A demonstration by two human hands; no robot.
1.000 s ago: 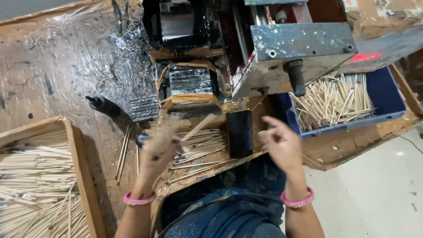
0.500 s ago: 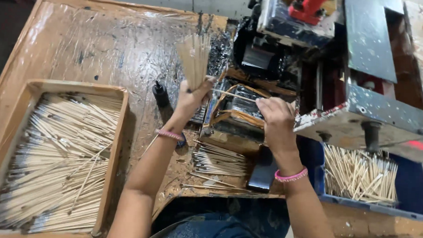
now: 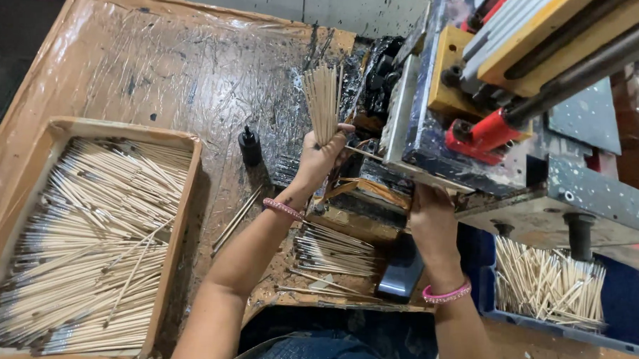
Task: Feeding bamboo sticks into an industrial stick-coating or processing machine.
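Observation:
My left hand [image 3: 322, 155] grips a fanned bundle of thin wooden sticks [image 3: 323, 102], held upright beside the machine [image 3: 491, 129]. My right hand [image 3: 431, 222] reaches under the machine's metal edge; its fingers are hidden there, so what it touches is unclear. Both wrists wear pink bangles. A small pile of loose sticks [image 3: 331, 249] lies on the bench just below my hands.
A wooden tray [image 3: 180, 217] full of sticks sits at the left. A blue bin [image 3: 616, 307] with more sticks is at the right under the machine. A small black bottle [image 3: 250, 145] stands on the plastic-covered bench [image 3: 160, 68]. A dark flat object [image 3: 401, 271] lies near my lap.
My left hand has lifted the stick bundle from the pile and holds it up by the machine. My right hand has moved forward under the machine. The view has shifted closer.

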